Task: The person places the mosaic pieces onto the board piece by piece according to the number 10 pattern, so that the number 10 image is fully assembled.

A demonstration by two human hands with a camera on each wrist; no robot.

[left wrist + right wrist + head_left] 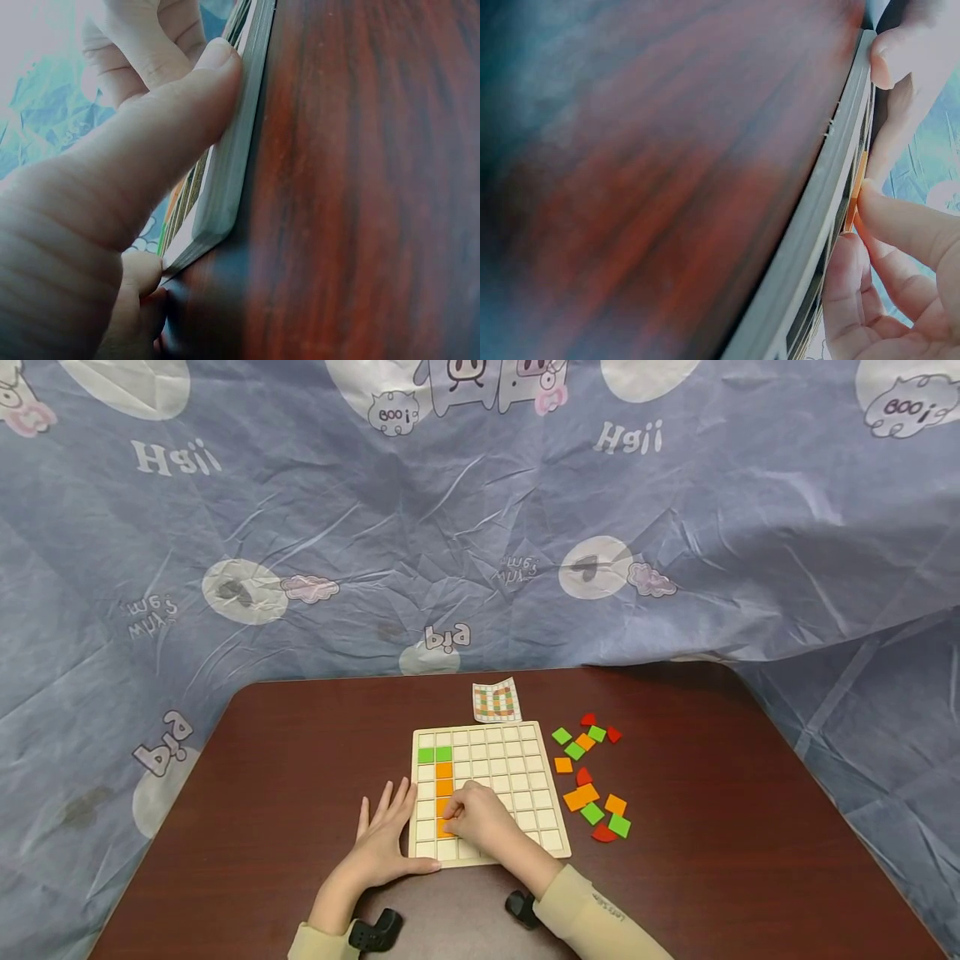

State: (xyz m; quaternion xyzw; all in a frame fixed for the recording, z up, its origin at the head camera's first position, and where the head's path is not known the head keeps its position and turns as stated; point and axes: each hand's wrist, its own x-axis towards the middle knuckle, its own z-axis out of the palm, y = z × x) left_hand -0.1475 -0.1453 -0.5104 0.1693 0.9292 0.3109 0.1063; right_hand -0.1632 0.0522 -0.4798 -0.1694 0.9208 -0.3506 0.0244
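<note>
The orange tile point(444, 829) lies in the second column from your left, one row in from the near edge of the board point(487, 862). Your right hand point(482, 818) is drawn to a pinch, thumb and forefinger at the tile. The step in hand appears to be seating it in its cell; the next move probably calls for squaring it, pressing it flat and letting go. Whether it sits fully down cannot be told. Above it run three more orange tiles point(444, 770), topped by two green tiles point(435, 755). Your left hand point(381, 847) is spread wide, steadying the board's left edge and near corner. Loose tiles point(592, 813) lie right of the board on the surface point(712, 877); a card point(496, 702) lies beyond it.
</note>
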